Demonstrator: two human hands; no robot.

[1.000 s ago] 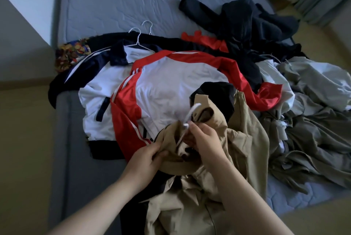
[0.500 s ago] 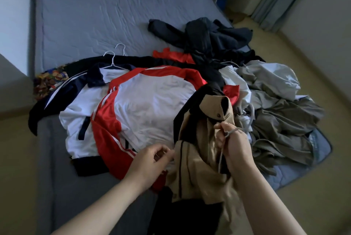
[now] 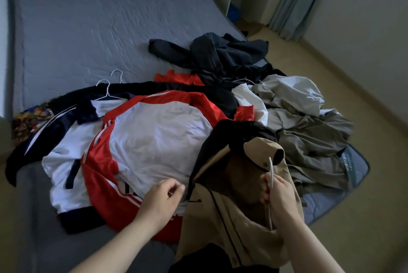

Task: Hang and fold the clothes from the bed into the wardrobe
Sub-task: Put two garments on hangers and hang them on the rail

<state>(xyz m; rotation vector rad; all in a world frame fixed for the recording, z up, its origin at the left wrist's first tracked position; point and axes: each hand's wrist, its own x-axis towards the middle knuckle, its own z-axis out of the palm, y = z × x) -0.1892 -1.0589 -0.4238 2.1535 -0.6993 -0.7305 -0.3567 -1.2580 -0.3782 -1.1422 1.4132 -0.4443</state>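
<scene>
At 5 o'clock, nearest the viewer, a white hanger point(image 3: 270, 173) is clamped in the right hand point(image 3: 280, 197), with the fingers curled round its stem. The stem runs from 12 to 6 o'clock through the fist and down into a tan jacket point(image 3: 225, 224), which is held up at the near edge of the bed point(image 3: 88, 29). The jacket's collar lies just at 11 o'clock from that grip. At 9 o'clock from the jacket, the left hand point(image 3: 162, 199) is loosely curled, with nothing seen in it. It lies just beside the open front edge, so it is judged the nearer hand for drawing a shoulder over the hanger. Beyond, a red and white jacket point(image 3: 159, 140) is spread flat. Grey clothes point(image 3: 309, 135) at 2 o'clock and dark clothes point(image 3: 220, 56) at 12 are heaped farther off.
</scene>
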